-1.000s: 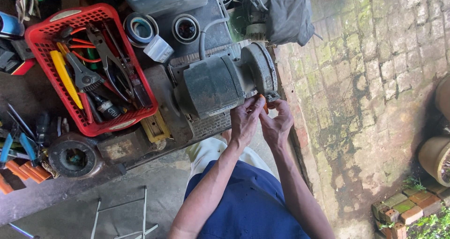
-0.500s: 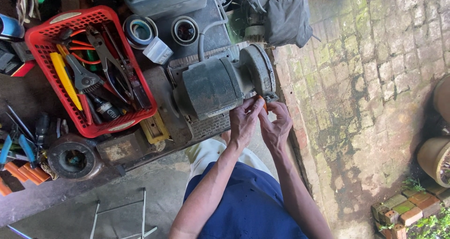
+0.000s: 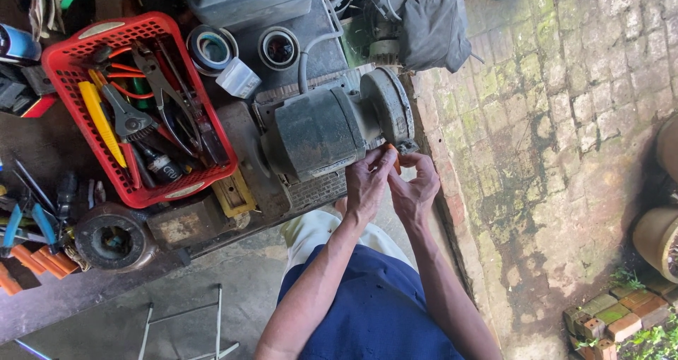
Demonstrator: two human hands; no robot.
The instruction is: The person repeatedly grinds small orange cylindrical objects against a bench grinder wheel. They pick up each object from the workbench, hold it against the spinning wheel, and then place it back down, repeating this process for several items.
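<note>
My left hand (image 3: 367,183) and right hand (image 3: 417,190) pinch a small orange piece (image 3: 395,157), fingers closed. Both rest against the grey motor (image 3: 318,130).

A small clear plastic packet (image 3: 238,78) with pale contents lies on the tabletop, just right of the red basket's far corner and near the two tape rolls. Inside the red basket (image 3: 67,95), a dark bottle (image 3: 161,166) lies on its side near the front wall, wearing a black label with white markings, too small to make out. At the far left edge lies a blue can (image 3: 18,44), partly cut off by the frame.
</note>
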